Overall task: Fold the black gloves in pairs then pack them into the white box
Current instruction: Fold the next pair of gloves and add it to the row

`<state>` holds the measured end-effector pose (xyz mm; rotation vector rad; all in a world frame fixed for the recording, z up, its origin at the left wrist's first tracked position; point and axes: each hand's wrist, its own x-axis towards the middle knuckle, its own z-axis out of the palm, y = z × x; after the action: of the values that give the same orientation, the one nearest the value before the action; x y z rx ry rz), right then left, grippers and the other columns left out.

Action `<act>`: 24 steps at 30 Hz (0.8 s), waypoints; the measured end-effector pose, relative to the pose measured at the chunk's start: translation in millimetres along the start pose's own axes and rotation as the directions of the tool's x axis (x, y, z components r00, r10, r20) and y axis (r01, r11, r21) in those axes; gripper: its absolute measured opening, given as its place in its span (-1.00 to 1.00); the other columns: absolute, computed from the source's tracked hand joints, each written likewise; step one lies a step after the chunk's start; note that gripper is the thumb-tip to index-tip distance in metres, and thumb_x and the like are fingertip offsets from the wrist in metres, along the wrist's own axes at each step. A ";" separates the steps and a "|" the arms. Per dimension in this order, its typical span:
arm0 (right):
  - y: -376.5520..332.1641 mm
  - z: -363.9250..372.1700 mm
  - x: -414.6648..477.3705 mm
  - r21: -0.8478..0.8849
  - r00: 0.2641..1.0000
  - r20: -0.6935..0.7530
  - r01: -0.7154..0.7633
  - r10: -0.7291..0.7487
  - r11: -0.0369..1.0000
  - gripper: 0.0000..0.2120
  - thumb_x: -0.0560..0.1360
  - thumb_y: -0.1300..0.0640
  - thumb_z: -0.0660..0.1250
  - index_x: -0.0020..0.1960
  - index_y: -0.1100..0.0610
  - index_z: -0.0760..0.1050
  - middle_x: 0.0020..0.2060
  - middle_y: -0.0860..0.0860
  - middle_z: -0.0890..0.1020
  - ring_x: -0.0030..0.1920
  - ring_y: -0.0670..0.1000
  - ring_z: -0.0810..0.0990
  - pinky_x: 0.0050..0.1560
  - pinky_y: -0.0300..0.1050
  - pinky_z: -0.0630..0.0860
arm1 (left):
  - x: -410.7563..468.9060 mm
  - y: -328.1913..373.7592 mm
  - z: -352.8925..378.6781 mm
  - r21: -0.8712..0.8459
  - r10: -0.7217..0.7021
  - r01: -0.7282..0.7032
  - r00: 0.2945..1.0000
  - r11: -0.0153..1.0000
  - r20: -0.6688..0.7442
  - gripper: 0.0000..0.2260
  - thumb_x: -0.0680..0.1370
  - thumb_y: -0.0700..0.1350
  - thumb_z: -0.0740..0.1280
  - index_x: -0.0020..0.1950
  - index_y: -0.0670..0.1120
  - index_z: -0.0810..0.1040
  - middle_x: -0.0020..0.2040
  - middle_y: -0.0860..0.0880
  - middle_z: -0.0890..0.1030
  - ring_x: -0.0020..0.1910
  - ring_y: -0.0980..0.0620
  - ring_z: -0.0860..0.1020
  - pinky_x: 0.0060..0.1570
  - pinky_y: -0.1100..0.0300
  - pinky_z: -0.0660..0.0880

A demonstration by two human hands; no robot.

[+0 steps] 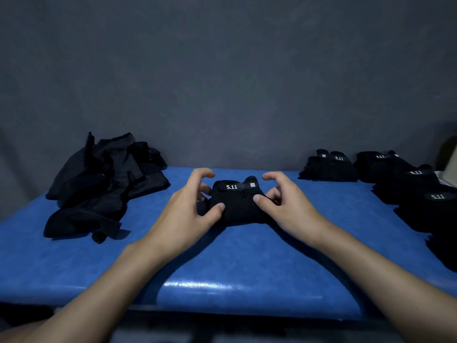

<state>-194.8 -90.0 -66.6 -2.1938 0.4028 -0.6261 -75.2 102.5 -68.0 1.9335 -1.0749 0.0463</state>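
A folded bundle of black fabric gloves, marked along its far edge with a white "5.11" label, was seen lying on a glossy blue padded table. The bundle was held from both sides. The left hand was set against the bundle's left side, its thumb pressed on the near face and its lower fingers curled in at the edge, while the index finger was arched above the bundle without touching it. The right hand was placed the same way on the bundle's right side, thumb laid on the top face, lower fingers tucked against the end, index finger raised clear. Each grip was thus partly closed and fastened on the bundle alone.

Well to the left of the bundle, a loose heap of crumpled black gloves was spread on the table. To the right of the bundle, and a little farther back, several folded pairs of black gloves with the same white lettering were laid out close together, those nearest the frame edge being cut off. Beyond them, far right of the bundle, a pale object was partly shown; what it was could not be told. Behind the bundle a plain grey wall was seen.
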 end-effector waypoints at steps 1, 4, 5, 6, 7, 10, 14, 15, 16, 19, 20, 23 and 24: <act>-1.8 -0.2 -0.8 -0.032 1.000 0.009 0.000 0.000 0.999 -0.56 0.54 -0.01 0.34 0.36 -0.02 0.30 -0.25 0.02 0.58 -0.22 -0.08 0.54 -0.12 -0.23 0.43 | -0.6 0.0 -0.7 0.009 0.021 -0.021 1.000 1.000 0.018 -0.61 0.53 -0.01 0.41 0.22 0.26 0.31 0.05 0.19 0.53 0.05 0.14 0.54 -0.05 0.18 0.51; -4.7 -5.2 -3.6 -0.091 0.997 0.083 0.003 0.005 0.996 -0.44 0.50 -0.12 0.36 0.41 -0.10 0.20 -0.16 -0.07 0.58 -0.12 -0.12 0.57 -0.08 -0.24 0.43 | -0.5 -0.7 -1.8 0.031 0.060 -0.061 0.998 0.998 0.031 -0.72 0.54 -0.03 0.41 0.15 0.23 0.40 0.07 0.19 0.55 0.03 0.15 0.55 -0.04 0.16 0.52; -3.6 -7.7 -4.6 -0.089 0.993 0.120 0.005 0.006 0.996 -0.36 0.45 -0.17 0.38 0.42 -0.14 0.16 -0.12 -0.09 0.59 -0.07 -0.12 0.58 -0.02 -0.21 0.46 | -0.1 -0.8 -2.2 0.053 0.059 -0.061 0.998 0.997 0.034 -0.74 0.54 -0.02 0.41 0.15 0.21 0.44 0.07 0.19 0.56 0.04 0.16 0.55 -0.02 0.15 0.52; -2.5 -9.8 -5.4 -0.090 0.987 0.159 0.008 0.006 0.996 -0.27 0.39 -0.23 0.41 0.43 -0.19 0.13 -0.10 -0.12 0.58 -0.02 -0.10 0.58 0.07 -0.14 0.49 | 0.4 -0.7 -3.0 0.067 0.052 -0.055 0.998 0.996 0.042 -0.75 0.53 0.00 0.42 0.15 0.20 0.46 0.05 0.22 0.56 0.03 0.16 0.56 0.00 0.14 0.53; -1.0 -11.0 -6.4 -0.106 0.981 0.192 0.013 0.008 0.994 -0.21 0.31 -0.29 0.42 0.42 -0.24 0.11 -0.07 -0.15 0.57 0.04 -0.08 0.57 0.16 -0.05 0.48 | 0.9 -0.9 -4.0 0.075 0.038 -0.042 0.998 0.996 0.058 -0.75 0.52 0.02 0.43 0.15 0.19 0.47 0.03 0.26 0.56 0.01 0.16 0.57 -0.01 0.15 0.54; 2.9 -10.2 -10.5 -0.179 0.979 0.202 0.040 -0.003 0.983 -0.25 0.25 -0.36 0.37 0.35 -0.35 0.11 0.02 -0.16 0.54 0.17 -0.03 0.50 0.29 0.11 0.40 | 1.7 -1.0 -6.8 0.088 -0.008 -0.003 0.992 0.996 0.127 -0.69 0.47 0.08 0.47 0.16 0.19 0.47 -0.02 0.31 0.58 -0.05 0.24 0.59 -0.05 0.22 0.54; 3.8 -16.3 -16.6 -0.240 0.988 0.151 0.036 0.000 0.970 -0.34 0.41 -0.21 0.40 0.39 -0.28 0.13 0.12 -0.12 0.53 0.23 -0.05 0.44 0.36 0.06 0.31 | 3.2 -0.3 -4.4 0.123 -0.021 0.002 0.988 0.992 0.153 -0.61 0.43 0.13 0.50 0.19 0.18 0.45 0.03 0.26 0.60 0.00 0.24 0.59 0.06 0.15 0.54; 4.1 -20.3 -18.1 -0.267 0.989 0.146 0.021 0.019 0.964 -0.33 0.42 -0.20 0.40 0.40 -0.26 0.12 0.13 -0.13 0.52 0.24 -0.04 0.43 0.37 0.01 0.28 | 4.3 0.8 -2.0 0.134 -0.017 -0.005 0.988 0.991 0.156 -0.59 0.42 0.16 0.49 0.19 0.18 0.44 0.03 0.26 0.59 0.02 0.22 0.58 0.09 0.12 0.53; 3.5 -25.0 -20.1 -0.302 0.989 0.141 0.008 0.036 0.953 -0.31 0.42 -0.20 0.40 0.42 -0.24 0.11 0.13 -0.14 0.50 0.25 -0.03 0.41 0.35 -0.04 0.24 | 5.9 2.9 0.9 0.144 -0.005 -0.018 0.987 0.989 0.159 -0.57 0.40 0.22 0.47 0.19 0.20 0.43 0.03 0.25 0.59 0.03 0.20 0.58 0.12 0.09 0.52; 5.1 -42.4 -28.2 -0.405 0.988 0.135 -0.017 0.078 0.914 -0.22 0.42 -0.19 0.40 0.49 -0.14 0.05 0.14 -0.17 0.46 0.30 -0.06 0.36 0.28 -0.10 0.15 | 15.1 11.6 13.8 0.175 0.034 -0.066 0.983 0.982 0.179 -0.50 0.32 0.35 0.35 0.19 0.23 0.40 0.05 0.22 0.59 0.08 0.12 0.58 0.22 0.01 0.47; 7.2 -49.3 -31.4 -0.439 0.986 0.131 -0.035 0.103 0.898 -0.18 0.42 -0.21 0.40 0.52 -0.11 0.01 0.19 -0.16 0.46 0.32 -0.05 0.34 0.29 -0.07 0.16 | 18.9 14.7 19.5 0.181 0.040 -0.075 0.981 0.981 0.192 -0.50 0.33 0.33 0.35 0.20 0.22 0.40 0.04 0.20 0.59 0.09 0.09 0.58 0.23 -0.01 0.46; 13.2 -73.2 -41.6 -0.551 0.971 0.098 -0.130 0.219 0.824 -0.06 0.42 -0.27 0.36 0.57 0.01 -0.10 0.36 -0.07 0.40 0.41 0.02 0.27 0.37 0.04 0.18 | 31.5 22.3 37.4 0.188 0.062 -0.107 0.971 0.976 0.230 -0.53 0.39 0.26 0.41 0.23 0.15 0.41 0.04 0.16 0.59 0.06 0.07 0.56 0.23 -0.03 0.45; 14.3 -81.0 -46.2 -0.583 0.962 0.083 -0.164 0.259 0.795 -0.04 0.42 -0.29 0.35 0.58 0.04 -0.11 0.40 -0.03 0.37 0.44 0.04 0.24 0.40 0.06 0.18 | 36.0 24.6 43.9 0.187 0.071 -0.117 0.969 0.975 0.236 -0.54 0.41 0.24 0.43 0.23 0.14 0.42 0.05 0.15 0.59 0.06 0.08 0.55 0.22 -0.04 0.45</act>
<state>-279.3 -126.9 -46.6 -2.6900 0.8285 -0.2063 -85.6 41.8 -62.4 2.1037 -1.3595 -0.0168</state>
